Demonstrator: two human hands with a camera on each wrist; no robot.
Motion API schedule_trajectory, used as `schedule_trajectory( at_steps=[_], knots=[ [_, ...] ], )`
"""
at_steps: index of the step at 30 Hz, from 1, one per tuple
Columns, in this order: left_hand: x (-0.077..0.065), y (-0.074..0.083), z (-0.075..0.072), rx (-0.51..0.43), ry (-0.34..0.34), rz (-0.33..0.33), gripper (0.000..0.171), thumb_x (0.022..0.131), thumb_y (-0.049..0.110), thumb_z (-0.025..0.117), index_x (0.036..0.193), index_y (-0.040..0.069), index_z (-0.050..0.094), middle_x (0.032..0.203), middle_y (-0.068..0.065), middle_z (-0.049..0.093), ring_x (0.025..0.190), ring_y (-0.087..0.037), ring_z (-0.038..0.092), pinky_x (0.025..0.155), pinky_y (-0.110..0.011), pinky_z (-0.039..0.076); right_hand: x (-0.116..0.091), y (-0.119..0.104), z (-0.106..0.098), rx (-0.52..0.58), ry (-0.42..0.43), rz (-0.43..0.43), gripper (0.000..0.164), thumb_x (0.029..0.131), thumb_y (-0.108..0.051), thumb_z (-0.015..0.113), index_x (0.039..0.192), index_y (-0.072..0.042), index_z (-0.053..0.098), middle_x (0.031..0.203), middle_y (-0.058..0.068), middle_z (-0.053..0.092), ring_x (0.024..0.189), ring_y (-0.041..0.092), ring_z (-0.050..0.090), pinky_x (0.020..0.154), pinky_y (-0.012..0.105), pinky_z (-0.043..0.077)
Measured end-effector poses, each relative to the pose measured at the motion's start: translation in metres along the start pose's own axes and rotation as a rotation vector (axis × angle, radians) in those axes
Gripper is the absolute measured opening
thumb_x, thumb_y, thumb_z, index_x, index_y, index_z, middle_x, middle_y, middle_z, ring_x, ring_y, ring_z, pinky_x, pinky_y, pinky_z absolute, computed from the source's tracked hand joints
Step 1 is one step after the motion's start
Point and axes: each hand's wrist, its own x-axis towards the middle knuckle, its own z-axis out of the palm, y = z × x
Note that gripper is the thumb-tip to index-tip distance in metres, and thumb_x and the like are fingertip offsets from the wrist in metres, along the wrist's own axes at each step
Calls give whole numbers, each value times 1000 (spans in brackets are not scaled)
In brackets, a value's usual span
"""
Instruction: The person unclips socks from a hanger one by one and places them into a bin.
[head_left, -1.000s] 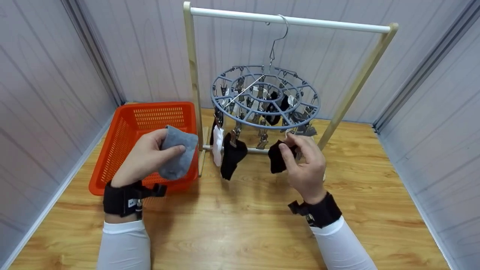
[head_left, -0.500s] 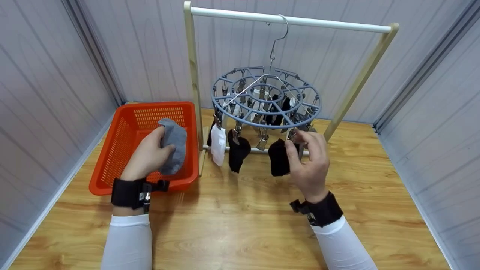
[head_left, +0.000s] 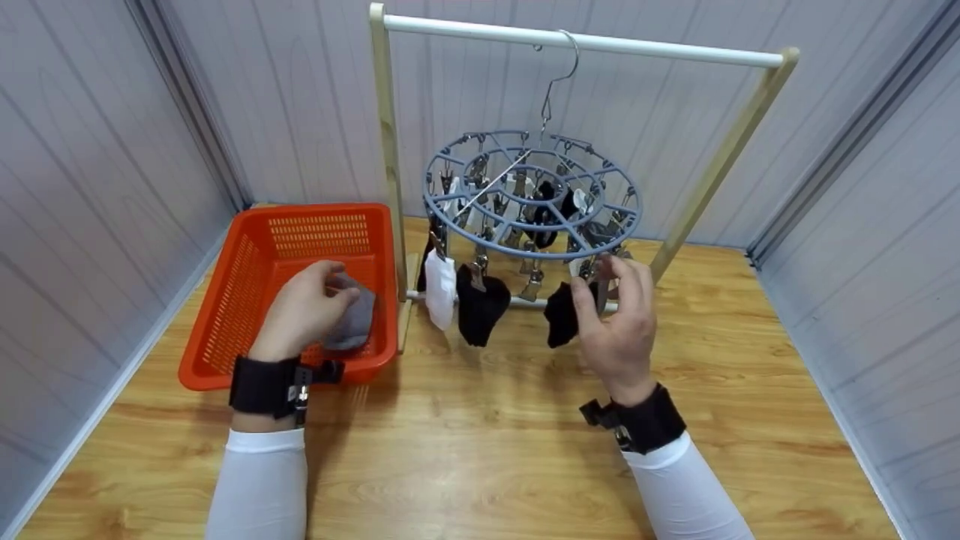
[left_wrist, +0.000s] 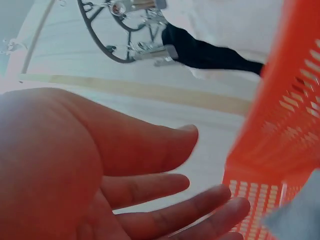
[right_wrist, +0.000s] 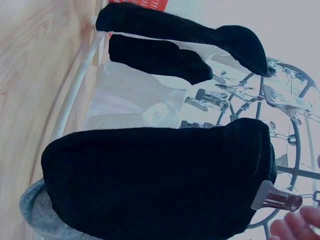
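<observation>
My left hand [head_left: 307,311] is over the orange basket [head_left: 199,352], its thumb and fingers spread apart around nothing in the left wrist view. Just beyond those fingers, a grey sock [head_left: 354,319] is loose within the basket's outline. My right hand [head_left: 622,322] is at the front right of a round grey clip hanger [head_left: 517,247]. A black sock [head_left: 561,315] hangs there from a metal clip [right_wrist: 280,198]. The right fingertips [right_wrist: 299,225] are beside that clip, with a gap showing between them and it in the right wrist view.
The hanger hooks over the white rail [head_left: 675,49] of a wooden-sided stand. Another black sock [head_left: 481,304] and a white sock [head_left: 440,289] hang at its front left, with more socks behind. Panelled walls [head_left: 862,150] enclose the wooden floor [head_left: 465,450] on the sides and back.
My left hand has moved slightly right and released the grey sock, which is lower in the basket. The right hand has stayed by the clip while the hanger and its socks sway.
</observation>
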Motion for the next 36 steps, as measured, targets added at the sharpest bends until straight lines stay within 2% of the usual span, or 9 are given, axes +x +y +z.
schedule_trajectory(
  at_steps=[5,10,14,18,23,27,32,36],
  knots=[
    [-2,11,3,-23,21,54,52,110,25,70,153,-2,59,134,-22,71,124,-40,66,107,-59,53,-1,0,1,-19,-34,33,38,104,-10,78,134,10,68,122,20,65,107,32,61,89,39,48],
    [-2,20,7,-39,23,99,48,109,24,72,149,-1,64,130,-19,74,119,-37,68,105,-56,54,-2,-1,2,-6,-60,23,39,104,-11,79,136,9,68,124,20,66,108,31,61,90,37,47],
    [-5,25,9,-55,13,116,47,108,25,73,148,0,66,131,-18,74,118,-35,68,106,-56,54,-3,-4,2,9,-71,19,38,104,-11,78,135,9,69,118,19,65,99,29,58,84,32,45],
    [-9,30,12,-78,-11,146,40,109,26,74,141,2,72,122,-15,77,107,-32,71,98,-51,56,-3,-6,2,18,-74,14,37,103,-10,78,135,8,69,117,17,65,95,29,57,81,30,43],
    [-13,41,20,-167,-104,206,27,108,23,75,128,5,78,108,-9,80,95,-25,75,85,-42,62,-4,-6,3,24,-93,-4,37,104,-9,77,136,8,70,116,17,66,92,29,57,78,32,44],
    [-18,53,32,-227,-218,291,25,107,21,77,128,7,79,107,-6,80,95,-24,75,82,-38,63,-6,-6,2,32,-110,-12,35,105,-7,74,137,7,71,113,16,66,87,28,58,75,32,46],
    [-20,68,53,-169,-314,412,29,106,27,80,129,10,79,111,2,78,100,-17,73,89,-40,62,-7,-7,3,27,-111,-17,32,106,-5,73,136,6,72,109,15,69,85,24,59,72,31,47],
    [-20,76,77,-150,-351,450,39,105,28,80,138,8,74,122,-2,78,109,-17,74,98,-43,61,-8,-10,4,67,-148,22,32,107,-3,73,137,5,72,107,12,71,84,20,63,72,25,50]
  ],
)
